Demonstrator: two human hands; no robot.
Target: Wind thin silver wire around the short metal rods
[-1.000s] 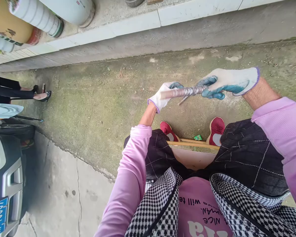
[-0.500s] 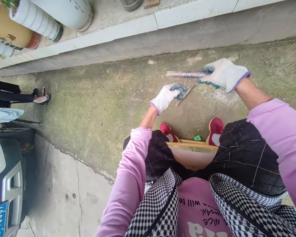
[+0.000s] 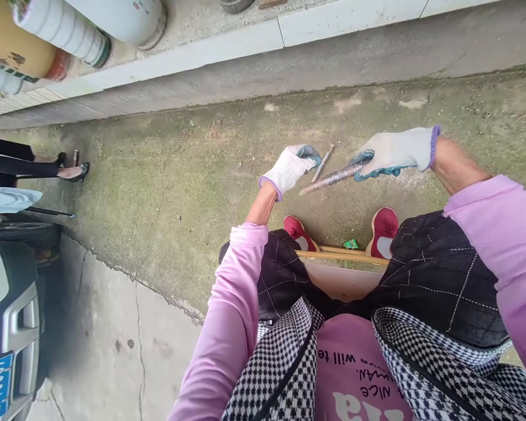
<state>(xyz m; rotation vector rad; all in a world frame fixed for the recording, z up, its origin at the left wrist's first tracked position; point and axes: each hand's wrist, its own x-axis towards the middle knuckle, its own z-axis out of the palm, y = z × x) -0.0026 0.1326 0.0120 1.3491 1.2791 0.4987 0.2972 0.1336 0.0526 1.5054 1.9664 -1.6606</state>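
Observation:
My right hand (image 3: pixel 388 155), in a white glove with a blue-green coated palm, is closed around a wooden stick wound with wire (image 3: pixel 333 178). The stick's bare end points left and slightly toward me. My left hand (image 3: pixel 293 166), gloved alike, pinches a thinner, shorter stick (image 3: pixel 323 162) that also looks wrapped in something shiny. This thin stick stands slanted just left of the right hand, its lower end close to the thicker stick. Whether the two sticks touch I cannot tell. The fingertips of both hands are partly hidden.
A low tiled ledge (image 3: pixel 236 49) runs across the back, with a white pot (image 3: pixel 127 20) and other planters at its left. A person's legs (image 3: pixel 21 158) show at far left, above a parked car (image 3: pixel 13 316). Between my red shoes (image 3: pixel 384 225) lies a green wrapper (image 3: pixel 350 243).
My right hand has come toward me, and its stick now tilts down to the left. The thin stick in my left hand has moved up and steeper, to the far side of the thicker stick.

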